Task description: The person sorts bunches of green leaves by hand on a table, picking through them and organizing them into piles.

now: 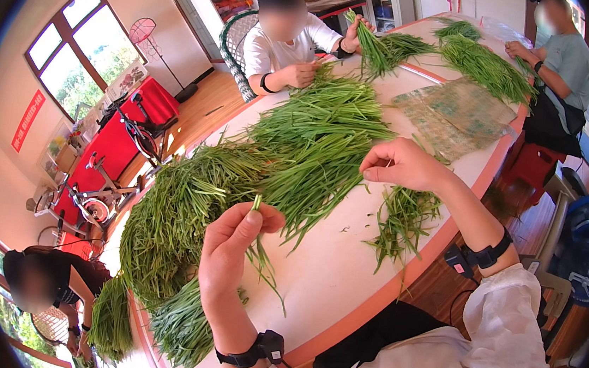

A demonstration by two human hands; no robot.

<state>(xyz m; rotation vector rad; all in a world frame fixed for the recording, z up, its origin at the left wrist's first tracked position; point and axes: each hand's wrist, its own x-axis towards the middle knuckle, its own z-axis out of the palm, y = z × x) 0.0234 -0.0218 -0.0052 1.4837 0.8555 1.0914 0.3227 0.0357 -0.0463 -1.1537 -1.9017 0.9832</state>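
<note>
My left hand [232, 238] pinches a few thin green chive stalks [263, 260] between thumb and fingers; their ends stick up above the thumb and the leaves hang below. Over the table to the right, my right hand [401, 164] is held with its fingertips brought together; whether anything small is between them I cannot make out. Beyond my hands lies a large heap of chives [321, 123], joined on the left by a darker, tangled pile [186, 202]. Just under my right hand rests a small loose pile of leaf scraps [404, 223].
The white table [321, 272] has a pink edge. Across it a person in white [286, 48] holds a bunch of chives. Another person [565, 61] sits at the far right, and a third [52, 274] bends at the left. A patterned mat [457, 118] lies beyond my right hand.
</note>
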